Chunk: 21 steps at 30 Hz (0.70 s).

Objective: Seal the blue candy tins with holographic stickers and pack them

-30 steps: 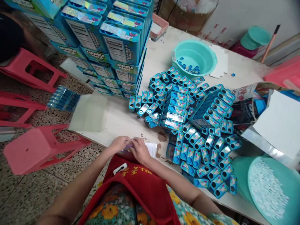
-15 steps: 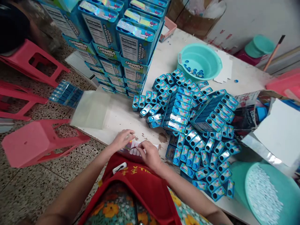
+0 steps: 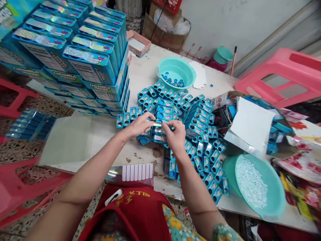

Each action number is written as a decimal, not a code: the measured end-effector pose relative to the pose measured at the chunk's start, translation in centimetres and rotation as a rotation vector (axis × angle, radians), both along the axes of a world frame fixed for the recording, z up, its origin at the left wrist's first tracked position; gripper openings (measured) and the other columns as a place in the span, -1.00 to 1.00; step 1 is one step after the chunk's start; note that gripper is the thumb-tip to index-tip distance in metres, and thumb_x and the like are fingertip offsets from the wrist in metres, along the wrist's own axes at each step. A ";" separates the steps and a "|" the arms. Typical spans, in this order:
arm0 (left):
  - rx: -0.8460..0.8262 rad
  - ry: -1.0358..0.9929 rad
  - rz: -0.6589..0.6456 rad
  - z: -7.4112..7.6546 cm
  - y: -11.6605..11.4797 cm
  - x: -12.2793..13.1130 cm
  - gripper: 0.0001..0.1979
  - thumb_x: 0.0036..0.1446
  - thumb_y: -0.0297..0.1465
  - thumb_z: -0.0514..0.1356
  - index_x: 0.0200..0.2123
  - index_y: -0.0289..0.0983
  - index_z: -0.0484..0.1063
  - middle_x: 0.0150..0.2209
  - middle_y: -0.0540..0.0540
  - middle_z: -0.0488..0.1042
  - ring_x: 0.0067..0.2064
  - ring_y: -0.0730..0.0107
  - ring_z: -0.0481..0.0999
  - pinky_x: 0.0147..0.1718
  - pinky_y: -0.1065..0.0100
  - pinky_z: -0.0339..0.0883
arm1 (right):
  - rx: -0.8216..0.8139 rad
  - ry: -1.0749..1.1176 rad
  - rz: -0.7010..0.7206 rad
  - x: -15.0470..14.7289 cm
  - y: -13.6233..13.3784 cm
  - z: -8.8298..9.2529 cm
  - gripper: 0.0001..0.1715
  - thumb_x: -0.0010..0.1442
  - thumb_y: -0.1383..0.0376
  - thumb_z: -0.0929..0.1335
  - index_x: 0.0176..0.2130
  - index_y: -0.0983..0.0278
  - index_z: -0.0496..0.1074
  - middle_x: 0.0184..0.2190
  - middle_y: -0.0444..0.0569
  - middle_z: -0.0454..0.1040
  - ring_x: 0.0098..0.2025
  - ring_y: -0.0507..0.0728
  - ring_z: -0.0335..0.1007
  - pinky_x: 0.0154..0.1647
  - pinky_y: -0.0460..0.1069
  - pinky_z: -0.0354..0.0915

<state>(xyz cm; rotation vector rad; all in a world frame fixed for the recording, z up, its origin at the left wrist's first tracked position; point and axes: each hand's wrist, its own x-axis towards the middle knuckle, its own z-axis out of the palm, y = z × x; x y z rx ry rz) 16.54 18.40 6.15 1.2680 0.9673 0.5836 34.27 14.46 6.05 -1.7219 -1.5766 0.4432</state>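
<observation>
Together, my left hand point(image 3: 140, 124) and right hand point(image 3: 175, 134) pinch a small blue candy box point(image 3: 160, 126) between them, above the heap of boxes point(image 3: 198, 134) on the surface point(image 3: 140, 72).

Small blue box point(image 3: 160, 126) w/ shiny holographic face, lying flat & lengthwise, pinched at both ends betw. left hand point(image 3: 140, 124) and right hand point(image 3: 177, 135). Directly under the grip: more blue boxes point(image 3: 200, 147) of same kind, heaped on desk point(image 3: 140, 73), some w/ round holes showing.
</observation>
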 end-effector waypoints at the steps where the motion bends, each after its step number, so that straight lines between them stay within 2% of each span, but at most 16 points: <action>1: -0.023 -0.010 0.018 -0.2 0.8 0.5 -0.81 0.11 -0.37 0.06 -0.18 -0.25 0.23 -0.70 0.19 0.11 -0.71 0.63 0.09 -0.71 0.56 -0.05 | -0.027 0.006 -0.014 0.3 0.9 -0.3 -0.80 0.09 0.17 0.37 -0.40 0.24 0.49 -0.32 -0.04 0.40 -0.15 0.15 0.26 -0.05 0.08 0.15; 6: -0.181 -0.019 0.132 -2.1 2.4 2.3 -0.80 0.00 -0.50 0.07 -0.25 -0.24 0.19 -0.74 0.23 0.03 -0.74 0.65 -0.02 -0.74 0.57 -0.19 | -0.122 0.043 -0.068 1.6 2.9 -2.0 -0.81 0.01 0.18 0.38 -0.46 0.27 0.49 -0.39 -0.07 0.34 -0.24 0.12 0.25 -0.13 0.04 0.17; 11: -0.245 -0.107 0.156 -5.2 2.4 3.7 -0.86 0.02 -0.48 0.02 -0.28 -0.24 0.17 -0.74 0.21 0.07 -0.74 0.63 -0.02 -0.74 0.55 -0.18 | -0.164 0.227 -0.196 2.4 3.4 -3.8 -0.66 -0.14 0.14 0.45 -0.41 0.30 0.35 -0.49 -0.20 0.26 -0.47 0.00 0.12 -0.39 -0.07 0.15; 15: -0.144 0.113 0.252 -7.4 1.7 4.3 -0.84 0.06 -0.41 0.04 -0.24 -0.26 0.19 -0.73 0.20 0.11 -0.75 0.61 0.03 -0.72 0.51 -0.12 | -0.221 0.374 -0.178 2.5 3.9 -4.4 -0.69 -0.09 0.15 0.41 -0.47 0.27 0.26 -0.58 -0.27 0.14 -0.54 -0.03 0.02 -0.51 -0.10 0.09; 18: 0.038 0.306 0.273 -8.1 0.2 1.7 -0.73 0.04 -0.30 0.12 -0.17 -0.25 0.25 -0.66 0.16 0.23 -0.65 0.55 0.22 -0.62 0.50 0.05 | -0.061 0.228 -0.161 2.3 2.9 -3.3 -0.77 -0.02 0.19 0.37 -0.39 0.28 0.30 -0.45 -0.15 0.26 -0.42 0.02 0.17 -0.39 -0.06 0.21; 21: 0.141 0.450 0.178 -8.7 -3.7 -4.2 -0.69 0.06 -0.18 0.11 -0.19 -0.24 0.37 -0.43 0.03 0.45 -0.39 0.43 0.42 -0.40 0.44 0.22 | 0.220 0.019 -0.161 1.1 -0.5 -1.6 -0.83 0.09 0.28 0.31 -0.25 0.26 0.33 -0.25 -0.01 0.31 -0.18 0.13 0.24 -0.18 0.05 0.25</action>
